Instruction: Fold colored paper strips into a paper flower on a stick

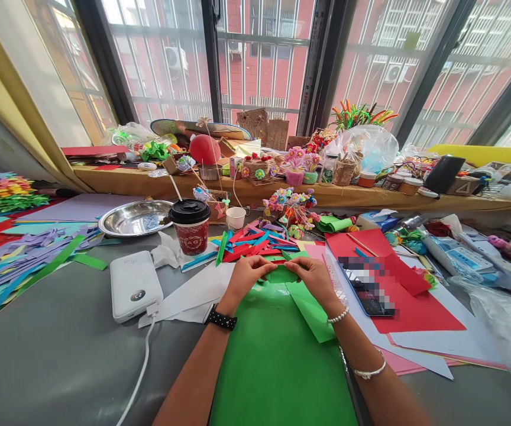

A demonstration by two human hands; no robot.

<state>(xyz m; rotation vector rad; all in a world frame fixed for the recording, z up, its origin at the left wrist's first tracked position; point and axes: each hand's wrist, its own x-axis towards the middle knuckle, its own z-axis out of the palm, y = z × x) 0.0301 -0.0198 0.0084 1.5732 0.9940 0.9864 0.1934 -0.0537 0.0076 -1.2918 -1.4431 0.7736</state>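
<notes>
My left hand point(252, 274) and my right hand point(312, 276) pinch the two sides of a small piece of green paper point(282, 274) between thumbs and fingers. A reddish edge shows along its top. Beneath my forearms lies a large green sheet or board point(282, 367). A loose green sheet point(314, 313) slants under my right wrist. Just beyond my hands is a pile of folded red, blue and purple paper strips point(249, 239). White paper point(200, 290) rests beside my left wrist.
A lidded cup point(188, 228), a metal dish point(135, 218) and a corded white power bank point(135, 286) stand left. Right are a phone point(366, 290) and red paper point(419, 310). Paper strips point(51, 248) cover the far left; crafts crowd the windowsill point(158, 188).
</notes>
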